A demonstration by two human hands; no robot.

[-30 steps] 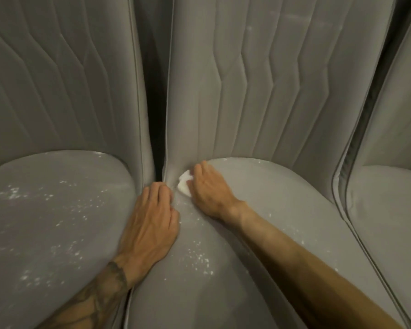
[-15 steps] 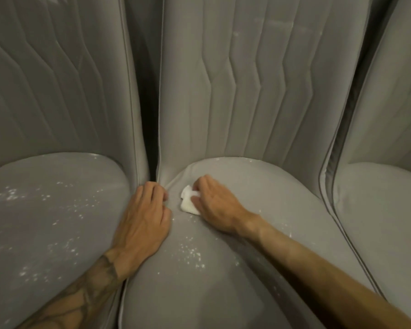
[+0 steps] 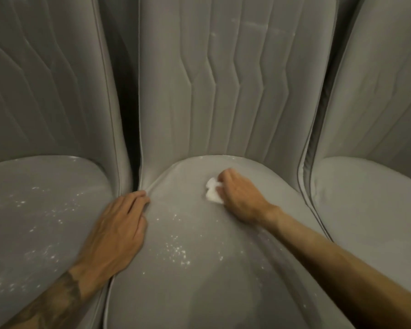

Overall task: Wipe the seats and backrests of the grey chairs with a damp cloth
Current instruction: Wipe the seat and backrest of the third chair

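Head view: small white crumpled cloth (image 3: 212, 193) on middle grey upholstered chair seat (image 3: 199, 269), clenched in grip of right hand (image 3: 241, 198); left hand (image 3: 119, 231) released, flat at seat edge. Soft, light, limp (probably slick when damp): best held bunched, pressed flat.

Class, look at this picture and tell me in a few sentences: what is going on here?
A person is wiping a row of grey chairs. The right hand grips a small white cloth and presses it on the middle seat, near the backrest. The left hand rests flat at that seat's left edge, beside the gap to the left seat. White specks lie on both of these seats, so the wiping is not yet done.
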